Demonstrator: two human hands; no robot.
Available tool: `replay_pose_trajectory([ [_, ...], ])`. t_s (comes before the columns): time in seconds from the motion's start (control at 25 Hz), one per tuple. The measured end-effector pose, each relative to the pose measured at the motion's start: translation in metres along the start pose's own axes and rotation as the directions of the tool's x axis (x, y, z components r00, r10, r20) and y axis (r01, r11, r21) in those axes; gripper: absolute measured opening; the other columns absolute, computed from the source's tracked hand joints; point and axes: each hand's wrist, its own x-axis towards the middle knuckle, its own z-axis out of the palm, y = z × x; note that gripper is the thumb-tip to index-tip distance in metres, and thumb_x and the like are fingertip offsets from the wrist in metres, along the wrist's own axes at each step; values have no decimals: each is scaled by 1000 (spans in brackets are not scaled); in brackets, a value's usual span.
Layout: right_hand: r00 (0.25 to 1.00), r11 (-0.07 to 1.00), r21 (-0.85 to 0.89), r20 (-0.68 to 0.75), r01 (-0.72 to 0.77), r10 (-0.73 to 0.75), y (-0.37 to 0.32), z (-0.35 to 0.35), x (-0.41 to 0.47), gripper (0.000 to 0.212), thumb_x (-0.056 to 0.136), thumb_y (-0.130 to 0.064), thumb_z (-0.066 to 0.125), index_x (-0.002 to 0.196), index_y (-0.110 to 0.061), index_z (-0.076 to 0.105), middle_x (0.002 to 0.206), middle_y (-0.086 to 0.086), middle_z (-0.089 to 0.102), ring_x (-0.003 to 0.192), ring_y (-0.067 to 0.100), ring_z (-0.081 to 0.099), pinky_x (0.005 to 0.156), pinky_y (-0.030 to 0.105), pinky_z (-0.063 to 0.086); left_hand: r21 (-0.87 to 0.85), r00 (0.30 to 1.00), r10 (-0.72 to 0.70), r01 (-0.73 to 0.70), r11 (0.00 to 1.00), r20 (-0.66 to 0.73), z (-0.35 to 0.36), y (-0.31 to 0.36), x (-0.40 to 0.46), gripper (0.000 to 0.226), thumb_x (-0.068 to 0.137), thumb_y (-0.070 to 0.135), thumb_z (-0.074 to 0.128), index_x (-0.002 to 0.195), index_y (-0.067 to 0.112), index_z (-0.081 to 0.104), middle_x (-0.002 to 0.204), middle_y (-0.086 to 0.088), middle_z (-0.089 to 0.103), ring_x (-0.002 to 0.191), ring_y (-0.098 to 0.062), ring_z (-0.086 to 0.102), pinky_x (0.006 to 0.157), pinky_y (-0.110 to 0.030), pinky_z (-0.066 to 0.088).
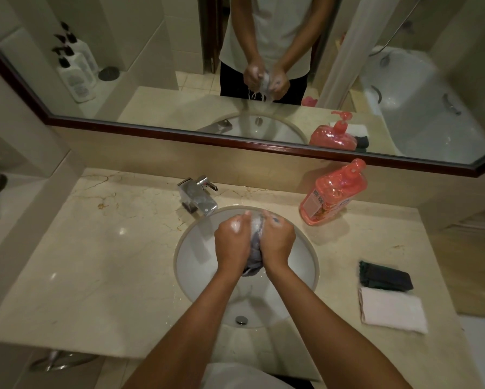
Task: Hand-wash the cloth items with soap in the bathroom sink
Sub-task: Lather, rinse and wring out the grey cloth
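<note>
Two hands meet over the basin, and between them I see the wet, sudsy grey cloth [256, 248] bunched into a wad, held above the round white ceramic sink [192, 265] rather than lying in it. My left hand [232, 242] has its fingers curled tight around the left side of the cloth, with white foam on the knuckles. My right hand [277, 242] grips the right side the same way, fingers wrapped in, so the two fists press against each other with the cloth squeezed between them. A bit of the fabric hangs below the wrists.

At the bottom of the sink sits the metal drain [241, 320]. Behind the basin, on the beige marble counter [95, 262], stands the chrome lever tap [199, 195], its spout pointing toward the bowl. To the right of it, near the wall, I see the pink translucent pump bottle of liquid soap [332, 193], upright and well apart from the hands. Further right on the counter lie a folded dark green cloth [386, 277] and, just beside it toward me, a folded white cloth [391, 310], the two touching at their edges. The wood-framed mirror [263, 148] above reflects the hands and the suds.
</note>
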Motion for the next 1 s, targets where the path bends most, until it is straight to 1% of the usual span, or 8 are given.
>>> replay_pose_trajectory([
  [0.2,910,909,118,171,-399,377,-3,-8,14,28,85,-17,64,57,-16,60,60,5,62,57,21,56,59,31,44,-8,993,85,-84,996,82,0,2,-5,49,101,26,61,54,25,45,47,11,46,47,-3,43,51,-22,36],
  [0.32,903,904,156,235,-399,358,1,-15,11,36,84,-18,60,48,-22,57,58,3,61,59,21,58,59,31,44,-77,987,103,-94,993,122,-3,4,-6,50,101,23,60,55,17,43,48,9,42,48,-7,39,51,-24,34],
  [0.44,876,880,170,291,-444,386,8,-23,4,24,91,-35,58,84,-18,72,91,5,75,87,24,69,75,37,54,-188,995,79,-65,980,64,-6,6,0,51,100,35,58,63,2,46,60,-7,38,58,-16,36,55,-30,32],
  [0.56,716,765,194,546,-614,435,16,-33,6,57,97,-59,40,120,-17,71,118,10,73,113,31,66,95,54,54,-259,999,46,-47,965,-8,-6,2,5,47,98,39,57,72,0,55,67,-5,51,64,-18,49,62,-32,42],
  [0.64,631,651,302,689,-697,357,9,-38,5,63,99,-60,38,126,-12,69,126,16,69,118,36,64,100,59,49,-243,999,31,-27,970,14,-4,2,6,25,104,30,53,93,15,69,89,5,69,82,-12,66,74,-29,54],
  [0.72,717,626,445,638,-640,280,-1,-38,2,49,102,-45,45,124,-8,68,129,20,67,116,34,66,100,50,51,-227,997,-32,47,973,70,-3,5,7,25,106,26,46,113,22,70,104,7,72,98,-12,69,81,-23,56],
  [0.84,920,835,490,390,-248,44,-8,-35,-1,23,100,-21,57,118,-18,70,122,12,71,111,23,69,94,35,56,-214,946,-251,294,932,204,-1,13,8,34,104,33,43,104,19,74,96,-1,77,100,-25,71,84,-36,57],
  [1.0,926,951,244,278,188,-254,-2,-34,-10,22,93,-24,62,112,-33,72,117,-7,69,113,10,65,95,25,54,-186,827,-454,529,828,333,0,19,0,58,98,66,41,101,20,75,91,-5,79,86,-22,75,81,-44,62],
])
